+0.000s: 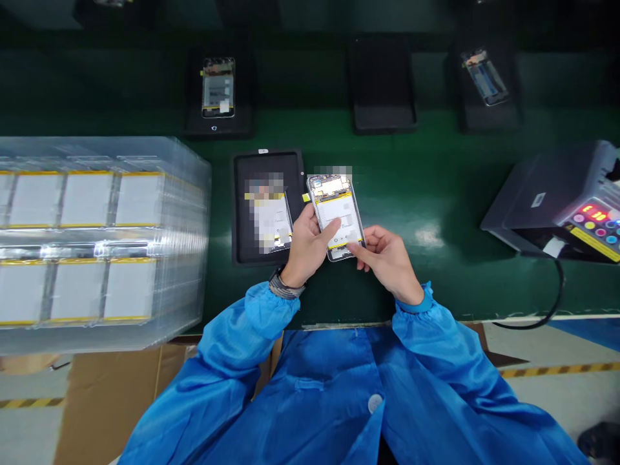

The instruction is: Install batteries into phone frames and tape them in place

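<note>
An opened smartphone [345, 216], its circuit board and white battery exposed, is held up over the green bench between my two hands. My left hand [309, 244] grips its left edge, with the thumb lying across the battery. At the lower right corner, my right hand [387, 258] pinches the phone, thumb on top and fingers at the side. A small yellow tab sticks out from the phone's upper left edge. Left of my hands, a second opened phone [274, 223] lies in a black tray [237, 213]; part of it is blurred.
Clear plastic trays [186, 258] with rows of white batteries [138, 200] stand at the left. Farther back are black trays [385, 116], two bearing opened phones [219, 90]. A dark machine [547, 194] with a lit red display and a black cable [559, 297] stands right.
</note>
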`<move>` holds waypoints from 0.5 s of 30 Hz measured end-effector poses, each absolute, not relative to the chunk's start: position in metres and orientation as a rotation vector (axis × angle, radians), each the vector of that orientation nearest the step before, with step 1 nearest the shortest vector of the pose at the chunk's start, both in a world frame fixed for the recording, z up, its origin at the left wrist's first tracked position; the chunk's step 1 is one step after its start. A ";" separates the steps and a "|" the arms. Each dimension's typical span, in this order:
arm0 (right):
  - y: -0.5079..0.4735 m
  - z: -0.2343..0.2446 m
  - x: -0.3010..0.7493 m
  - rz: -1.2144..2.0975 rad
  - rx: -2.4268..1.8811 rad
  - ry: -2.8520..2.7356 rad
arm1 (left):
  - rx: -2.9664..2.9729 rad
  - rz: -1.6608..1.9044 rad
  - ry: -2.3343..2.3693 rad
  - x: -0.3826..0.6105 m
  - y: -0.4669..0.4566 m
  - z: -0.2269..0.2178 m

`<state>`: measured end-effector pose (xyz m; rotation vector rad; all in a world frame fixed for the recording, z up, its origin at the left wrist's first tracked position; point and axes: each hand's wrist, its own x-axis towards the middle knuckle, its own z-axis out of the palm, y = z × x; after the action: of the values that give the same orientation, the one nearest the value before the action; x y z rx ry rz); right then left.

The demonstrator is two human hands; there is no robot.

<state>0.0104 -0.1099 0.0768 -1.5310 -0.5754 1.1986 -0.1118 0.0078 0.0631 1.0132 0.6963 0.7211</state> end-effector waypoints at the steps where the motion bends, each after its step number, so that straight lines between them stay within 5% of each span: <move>1: -0.110 0.077 0.011 1.206 -1.525 -0.568 | 1.017 0.718 0.691 -0.112 0.008 0.063; 15: -0.091 0.080 0.010 1.250 -1.427 -0.602 | 1.044 0.711 0.671 -0.119 0.013 0.066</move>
<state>0.0101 -0.0909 0.0795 -1.4270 -0.6024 1.2500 -0.1193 0.0131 0.0655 1.0435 0.6714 0.7105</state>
